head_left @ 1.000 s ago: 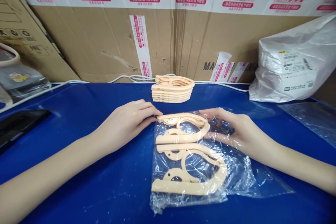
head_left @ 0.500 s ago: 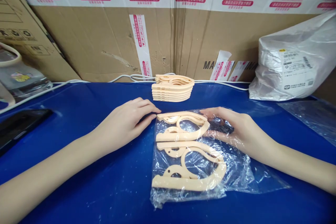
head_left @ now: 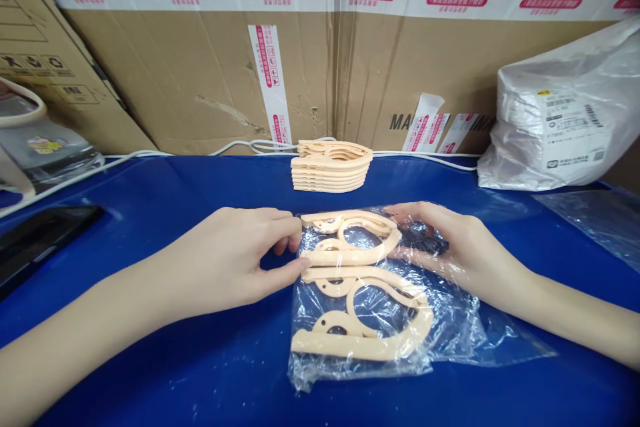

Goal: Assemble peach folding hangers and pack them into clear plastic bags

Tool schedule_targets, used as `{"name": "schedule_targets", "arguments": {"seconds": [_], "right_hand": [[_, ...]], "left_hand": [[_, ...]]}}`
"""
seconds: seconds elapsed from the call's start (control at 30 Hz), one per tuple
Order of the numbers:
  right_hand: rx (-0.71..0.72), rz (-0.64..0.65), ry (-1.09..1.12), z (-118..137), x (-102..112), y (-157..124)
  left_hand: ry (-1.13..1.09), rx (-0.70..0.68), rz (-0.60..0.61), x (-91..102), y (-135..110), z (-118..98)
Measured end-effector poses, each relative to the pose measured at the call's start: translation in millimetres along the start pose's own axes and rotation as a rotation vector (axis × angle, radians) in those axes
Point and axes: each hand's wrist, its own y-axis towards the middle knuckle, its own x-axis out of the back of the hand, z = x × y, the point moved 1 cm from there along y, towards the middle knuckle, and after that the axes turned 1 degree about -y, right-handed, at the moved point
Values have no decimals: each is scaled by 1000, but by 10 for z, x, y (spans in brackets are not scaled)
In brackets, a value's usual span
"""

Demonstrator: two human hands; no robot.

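Note:
A clear plastic bag (head_left: 450, 327) lies on the blue table with two cream folding hangers in or on it, one above the other. The upper folding hanger (head_left: 350, 257) has its two arms folded to the left, as does the lower folding hanger (head_left: 360, 345). My left hand (head_left: 250, 250) pinches at the upper hanger's left ends, thumb on the near arm, fingers curled at the far one. Curved around that same hanger's right end is my right hand (head_left: 450, 240), thumb below and fingers above. Whether its fingertips are inside the bag I cannot tell.
Behind the bag stands a stack of several folding hangers (head_left: 333, 173). A white cable (head_left: 200, 152) runs along large cardboard boxes (head_left: 200, 67). At left are a dark phone (head_left: 45, 240) and a clear jug (head_left: 50, 147); at right, a white labelled parcel (head_left: 555, 127).
My left hand has come nearer and lower, its thumb now at the upper hanger's near arm and its fingers more curled. My right hand stays almost in place.

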Motion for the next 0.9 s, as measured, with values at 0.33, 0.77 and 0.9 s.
{"name": "schedule_targets", "arguments": {"seconds": [0.33, 0.77, 0.9], "right_hand": [[17, 30, -69, -30, 102, 9], [97, -53, -319, 115, 816, 608], [219, -51, -329, 188, 794, 1069]], "left_hand": [[30, 152, 26, 59, -4, 133], [-131, 110, -127, -155, 111, 302], [-199, 85, -125, -186, 144, 333]]}}
